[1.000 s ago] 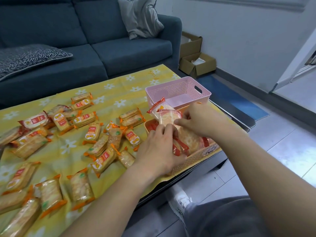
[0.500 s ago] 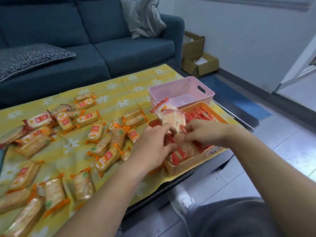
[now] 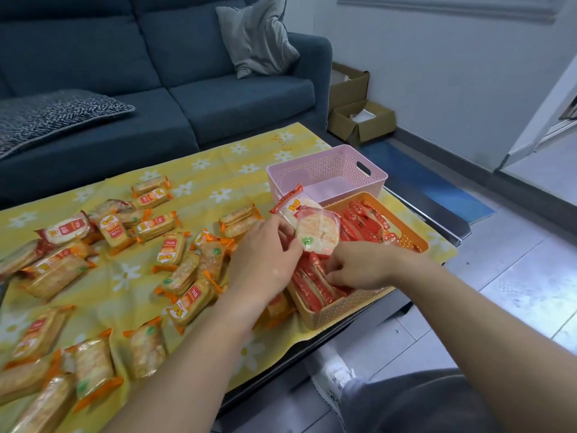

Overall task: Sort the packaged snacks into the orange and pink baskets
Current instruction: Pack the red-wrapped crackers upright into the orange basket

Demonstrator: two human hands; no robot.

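Note:
The orange basket (image 3: 409, 237) sits at the table's near right corner, packed with red-wrapped snacks (image 3: 363, 221). Behind it stands the pink basket (image 3: 324, 165), which looks empty. My left hand (image 3: 265, 260) pinches the lower edge of upright red-and-white snack packs (image 3: 317, 232) at the orange basket's left rim. My right hand (image 3: 359, 265) reaches into the basket's near end, fingers pressing on the red packs there (image 3: 312, 284). Several orange-wrapped snacks (image 3: 173, 251) lie scattered over the yellow flowered cloth (image 3: 218, 170) to the left.
A blue sofa (image 3: 187, 89) with a grey cushion (image 3: 259, 35) runs behind the table. Cardboard boxes (image 3: 359, 120) sit on the floor by the wall. The table's right edge (image 3: 437, 223) drops to tiled floor. My knee is at the lower right.
My right hand has dropped from the upright packs to the red packs at the basket's near end. My left hand has shifted up to the upright packs.

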